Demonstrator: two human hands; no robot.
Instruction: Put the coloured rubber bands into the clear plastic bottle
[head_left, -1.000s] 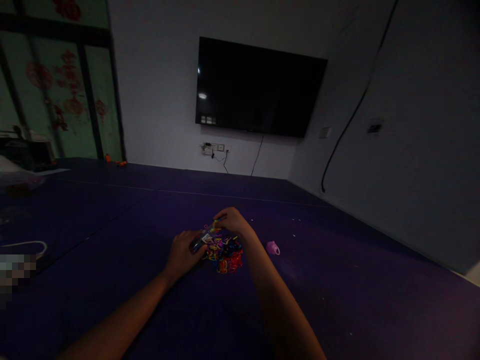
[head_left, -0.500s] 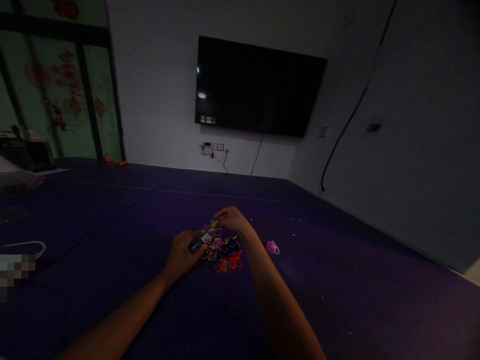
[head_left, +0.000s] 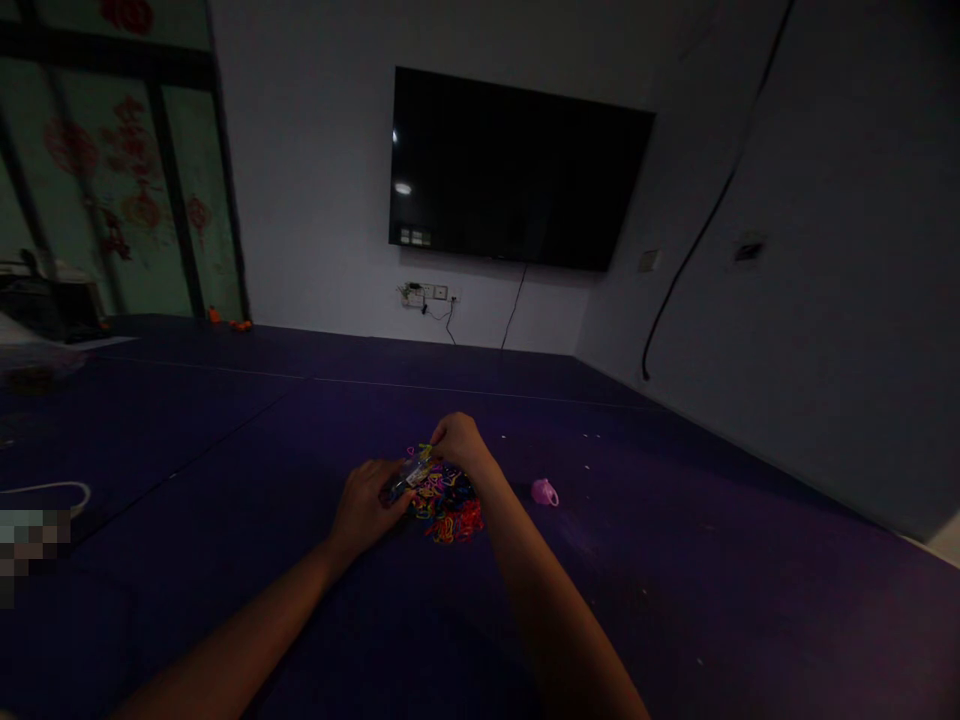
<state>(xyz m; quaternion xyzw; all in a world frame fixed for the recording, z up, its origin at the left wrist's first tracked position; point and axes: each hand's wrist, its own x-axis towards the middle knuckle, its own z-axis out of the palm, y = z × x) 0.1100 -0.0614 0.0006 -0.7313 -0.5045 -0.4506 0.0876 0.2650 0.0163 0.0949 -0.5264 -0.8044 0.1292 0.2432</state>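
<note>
Firstly, left hand: low over the dark purple-blue floor, fingers clamped around a clear container, held tilted, its far end toward the other hand. Right hand: bent over that far end, fingertips close beside a yellow band; whether they grip it cannot be told. Loose bands, one heap, multicoloured, mostly red at the near edge: on the floor, between the two forearms, just beside the container. Pink item, small, with a ring-like loop: on the floor, right of the right forearm, apart from the heap. Beyond: wall sockets, several, wires attached; above these, television, wall-mounted, screen dark. Far left: glass door, dark-framed, red decorations.
</note>
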